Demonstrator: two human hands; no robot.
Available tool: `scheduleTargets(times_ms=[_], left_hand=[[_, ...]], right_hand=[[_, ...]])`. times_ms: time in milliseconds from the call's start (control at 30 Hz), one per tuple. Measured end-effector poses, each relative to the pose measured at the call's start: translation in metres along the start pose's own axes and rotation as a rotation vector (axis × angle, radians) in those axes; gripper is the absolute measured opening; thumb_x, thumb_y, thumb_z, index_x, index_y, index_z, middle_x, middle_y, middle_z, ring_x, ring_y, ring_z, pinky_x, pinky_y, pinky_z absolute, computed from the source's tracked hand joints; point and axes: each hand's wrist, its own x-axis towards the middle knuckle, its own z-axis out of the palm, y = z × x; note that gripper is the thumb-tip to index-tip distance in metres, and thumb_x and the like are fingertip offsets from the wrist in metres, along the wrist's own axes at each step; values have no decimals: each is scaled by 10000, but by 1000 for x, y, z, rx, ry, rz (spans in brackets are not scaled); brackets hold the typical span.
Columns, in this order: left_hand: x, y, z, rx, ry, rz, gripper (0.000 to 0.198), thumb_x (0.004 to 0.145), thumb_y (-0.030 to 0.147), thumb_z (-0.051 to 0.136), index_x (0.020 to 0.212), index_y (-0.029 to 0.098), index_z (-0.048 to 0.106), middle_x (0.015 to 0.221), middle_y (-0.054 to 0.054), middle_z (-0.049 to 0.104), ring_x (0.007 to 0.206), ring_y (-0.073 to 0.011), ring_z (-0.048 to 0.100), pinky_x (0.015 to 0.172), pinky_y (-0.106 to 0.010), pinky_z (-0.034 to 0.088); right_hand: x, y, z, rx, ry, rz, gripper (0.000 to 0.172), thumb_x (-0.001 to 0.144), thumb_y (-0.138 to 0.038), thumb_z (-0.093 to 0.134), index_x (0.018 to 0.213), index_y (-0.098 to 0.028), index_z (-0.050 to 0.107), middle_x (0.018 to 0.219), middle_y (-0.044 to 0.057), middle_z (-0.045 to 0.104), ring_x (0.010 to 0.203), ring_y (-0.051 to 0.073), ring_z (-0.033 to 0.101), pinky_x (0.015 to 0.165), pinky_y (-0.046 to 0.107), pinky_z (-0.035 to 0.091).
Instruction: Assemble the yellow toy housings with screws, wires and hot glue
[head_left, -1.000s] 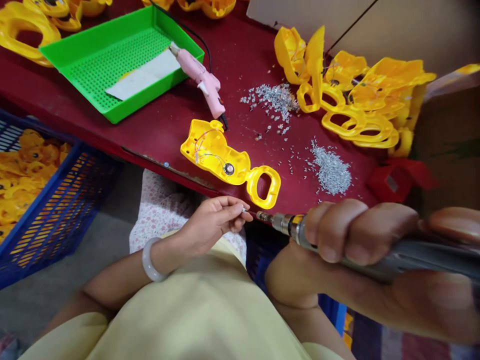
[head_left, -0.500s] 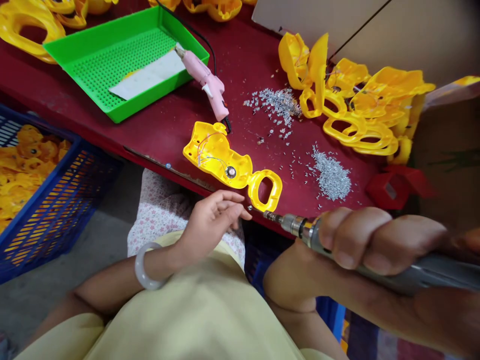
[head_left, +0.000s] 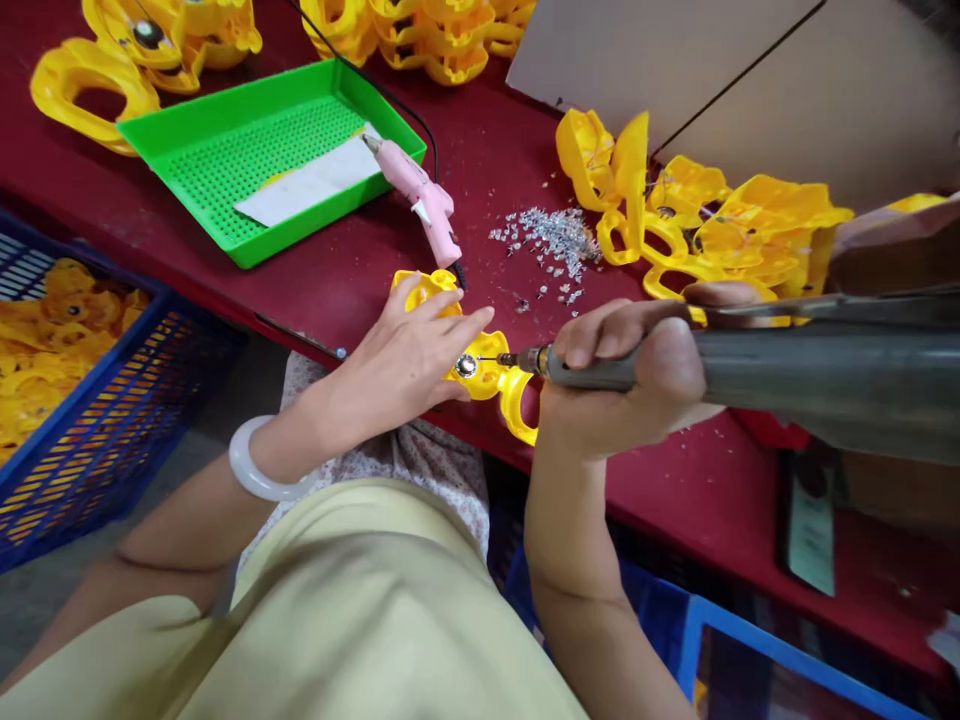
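My left hand (head_left: 405, 350) lies over a yellow plastic shell (head_left: 489, 378) at the table's front edge, its fingers across the body and the thumb on the near side. Part of the shell is hidden under the palm. A round dark-rimmed part (head_left: 466, 367) sits inside the shell. Wrapped round a grey electric screwdriver (head_left: 795, 375), my right hand (head_left: 622, 375) holds it nearly level. The thin bit points left and its tip is beside the round part; whether it touches a screw I cannot tell.
Behind the shell lie a pink glue gun (head_left: 420, 195), a green tray (head_left: 262, 235) and loose small screws (head_left: 559, 240). Yellow shells (head_left: 772, 215) are heaped at right. A blue crate (head_left: 150, 420) of yellow parts stands at left. A phone-like slab (head_left: 811, 530) lies at right.
My left hand has moved up from beside the table edge onto the yellow shell. My right hand has brought the screwdriver up and left, its bit now over the shell's inside.
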Motion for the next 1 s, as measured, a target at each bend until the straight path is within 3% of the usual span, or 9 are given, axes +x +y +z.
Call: scheduleTargets(times_ms=[133, 400, 567, 800, 1000], left_hand=[[-1, 2, -3, -27, 17, -19, 603, 824, 252, 716, 1345, 92, 458, 1295, -184, 603, 1305, -318, 487, 1133, -570, 259], [1, 2, -5, -49, 29, -27, 582, 814, 269, 731, 1305, 78, 484, 1270, -192, 616, 1276, -319, 512, 1120, -557, 271], [2, 3, -6, -88, 24, -44, 489, 820, 257, 717, 1242, 101, 527, 1223, -169, 642, 1250, -318, 528, 1105, -561, 279], [5, 1, -2, -79, 34, -48, 376, 864, 295, 648, 1174, 98, 563, 1193, -178, 646, 1221, -316, 544, 1097, -557, 275], [6, 2, -4, -54, -3, -76, 371, 844, 310, 663, 1141, 107, 576, 1176, -162, 651, 1189, -300, 566, 1092, -521, 284]], right_hand=[[2, 11, 6, 174, 83, 23, 130, 793, -211, 503, 897, -289, 500, 539, -87, 300, 375, 92, 319, 406, 223, 270], [-1, 14, 6, 134, 16, 62, 115, 801, -252, 507, 903, -298, 482, 540, -90, 285, 368, 86, 311, 392, 219, 239], [2, 16, 5, 174, -92, 60, 83, 790, -239, 540, 840, -285, 491, 518, -93, 318, 353, 84, 326, 365, 219, 220], [8, 24, 12, 273, -194, 108, 140, 761, -267, 640, 762, -274, 501, 474, -107, 377, 323, 81, 331, 339, 237, 251], [8, 24, 8, 245, -196, 142, 195, 756, -355, 676, 839, -287, 513, 491, -108, 384, 341, 90, 357, 368, 251, 293]])
